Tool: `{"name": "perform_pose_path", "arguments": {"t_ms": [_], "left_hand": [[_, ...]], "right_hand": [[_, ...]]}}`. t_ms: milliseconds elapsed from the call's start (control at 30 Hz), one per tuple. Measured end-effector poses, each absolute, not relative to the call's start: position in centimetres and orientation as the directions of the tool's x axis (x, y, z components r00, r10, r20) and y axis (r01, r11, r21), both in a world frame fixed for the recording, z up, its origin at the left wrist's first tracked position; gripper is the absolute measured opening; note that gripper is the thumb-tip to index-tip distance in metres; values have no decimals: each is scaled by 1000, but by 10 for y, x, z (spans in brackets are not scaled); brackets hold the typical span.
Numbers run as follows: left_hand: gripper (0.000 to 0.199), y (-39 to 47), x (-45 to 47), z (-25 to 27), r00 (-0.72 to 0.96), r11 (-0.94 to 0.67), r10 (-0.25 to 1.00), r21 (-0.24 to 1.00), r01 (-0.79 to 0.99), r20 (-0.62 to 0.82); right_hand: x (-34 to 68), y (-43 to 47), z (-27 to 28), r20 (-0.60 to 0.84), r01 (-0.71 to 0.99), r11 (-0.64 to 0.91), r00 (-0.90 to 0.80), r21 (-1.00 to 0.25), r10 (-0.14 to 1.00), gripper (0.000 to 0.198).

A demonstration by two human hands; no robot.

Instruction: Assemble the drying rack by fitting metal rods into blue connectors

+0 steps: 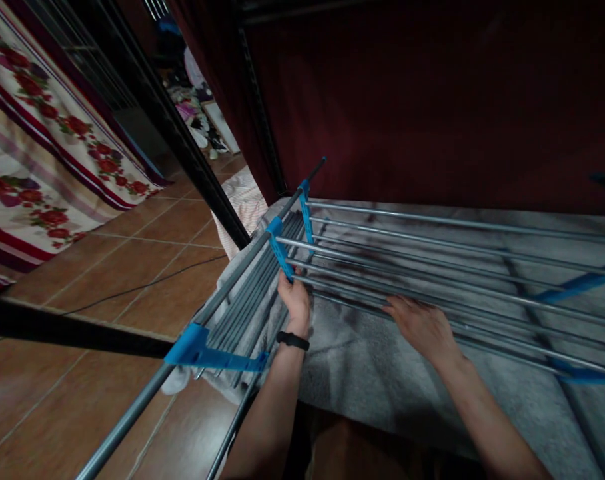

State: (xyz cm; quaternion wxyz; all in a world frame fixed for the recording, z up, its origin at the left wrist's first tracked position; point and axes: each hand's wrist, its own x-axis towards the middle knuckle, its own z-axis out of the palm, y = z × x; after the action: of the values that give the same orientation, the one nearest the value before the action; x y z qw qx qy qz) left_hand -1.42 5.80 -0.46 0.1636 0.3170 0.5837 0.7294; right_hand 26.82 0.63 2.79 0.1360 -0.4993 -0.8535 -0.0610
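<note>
A drying rack of grey metal tubes [362, 248] with blue plastic brackets [278, 250] lies across a grey blanket. My left hand [295, 298], with a black band on its wrist, is closed around the lower end of one blue bracket, near where the tubes join it. Further right, my right hand [417, 323] rests with its fingers curled over the lower tubes of the same rack; its fingertips are partly hidden. Another blue bracket [217, 353] sits on a long tube at the lower left, beside a bundle of loose-looking parallel tubes [247, 303].
The grey blanket [352, 373] covers the surface under the rack. Black metal posts [182, 140] stand at the left, over a brown tiled floor [152, 233] with a thin cable. A dark red curtain [432, 113] hangs behind; a flowered cloth [47, 153] hangs at left.
</note>
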Motion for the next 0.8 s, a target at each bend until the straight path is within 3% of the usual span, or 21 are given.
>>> {"name": "perform_pose_path", "arguments": {"t_ms": [233,600,800], "left_hand": [[14,58,-13,-4,-750,-255,602,956,145,274],[16,62,-13,-12,-748,-305,615,950,67,250],[16,61,-12,-10,-753,-296,604,951,92,260]], "right_hand": [[268,7,34,246,882,471,-453,-14,857,38],[268,10,46,96,908,408,-400,-95,912,33],[270,12,40,123,908,405,-392,-110,912,34]]}}
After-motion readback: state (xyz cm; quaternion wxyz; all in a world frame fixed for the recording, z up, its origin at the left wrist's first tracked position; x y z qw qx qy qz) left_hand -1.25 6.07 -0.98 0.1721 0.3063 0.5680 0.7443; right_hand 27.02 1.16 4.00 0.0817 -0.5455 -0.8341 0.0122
